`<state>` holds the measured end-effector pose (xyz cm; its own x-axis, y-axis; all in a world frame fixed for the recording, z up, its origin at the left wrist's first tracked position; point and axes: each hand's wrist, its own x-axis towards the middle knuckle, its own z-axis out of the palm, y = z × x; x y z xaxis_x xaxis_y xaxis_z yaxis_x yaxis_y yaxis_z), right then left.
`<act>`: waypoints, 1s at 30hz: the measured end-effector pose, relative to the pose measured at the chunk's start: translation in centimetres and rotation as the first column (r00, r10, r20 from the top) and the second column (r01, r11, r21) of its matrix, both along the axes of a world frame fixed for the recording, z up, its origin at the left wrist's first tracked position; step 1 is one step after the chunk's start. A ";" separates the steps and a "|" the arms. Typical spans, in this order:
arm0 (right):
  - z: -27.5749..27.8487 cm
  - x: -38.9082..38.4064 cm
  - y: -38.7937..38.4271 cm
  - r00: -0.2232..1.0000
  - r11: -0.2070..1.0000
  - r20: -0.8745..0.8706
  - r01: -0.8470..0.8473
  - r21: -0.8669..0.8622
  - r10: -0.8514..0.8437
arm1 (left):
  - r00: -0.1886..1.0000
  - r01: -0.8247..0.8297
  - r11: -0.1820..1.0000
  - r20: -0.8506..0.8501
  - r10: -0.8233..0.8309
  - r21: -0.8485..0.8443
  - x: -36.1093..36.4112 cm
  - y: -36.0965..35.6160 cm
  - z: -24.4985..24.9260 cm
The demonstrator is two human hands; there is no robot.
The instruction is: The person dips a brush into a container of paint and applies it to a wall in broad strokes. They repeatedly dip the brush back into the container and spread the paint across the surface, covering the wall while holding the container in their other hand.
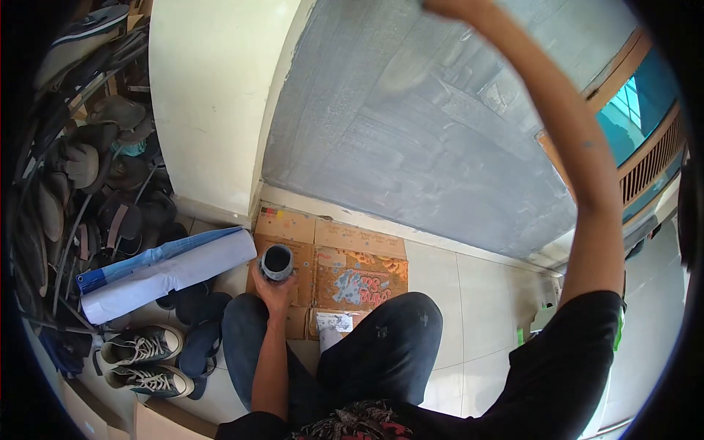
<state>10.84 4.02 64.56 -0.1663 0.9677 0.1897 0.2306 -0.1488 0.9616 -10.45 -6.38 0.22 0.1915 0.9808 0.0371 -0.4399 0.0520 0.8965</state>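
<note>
My left hand (274, 291) is wrapped round a small grey-smeared cup (277, 262) with dark contents, held between my knees above the cardboard. The grey-painted wall (411, 139) fills the space in front of me, streaked and patchy. My right arm is raised high across it. My right hand (456, 7) is at the top edge of the view, close to the upper wall, partly cut off and blurred. Whether its fingers hold anything is hidden.
Flattened cardboard (359, 282) with paint splashes lies at the wall's foot. To the left are a rolled white-and-blue banner (169, 271), canvas sneakers (150, 345) and a rack of shoes (117, 169). A cream pillar (213, 103) and a wooden-framed window (631, 110) flank the grey wall.
</note>
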 end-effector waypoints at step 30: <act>-51.9 5.0 -7.8 0.590 0.745 -0.782 -0.426 -0.513 -0.201 | 0.947 -0.045 0.990 -0.309 0.086 0.137 -0.6 0.6 1.8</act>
<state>15.87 -3.81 12.62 -0.3799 0.8752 -0.2994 0.8591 0.4539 0.2367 -11.06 -5.82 2.04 0.1486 0.9828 0.1098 -0.1340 -0.0900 0.9869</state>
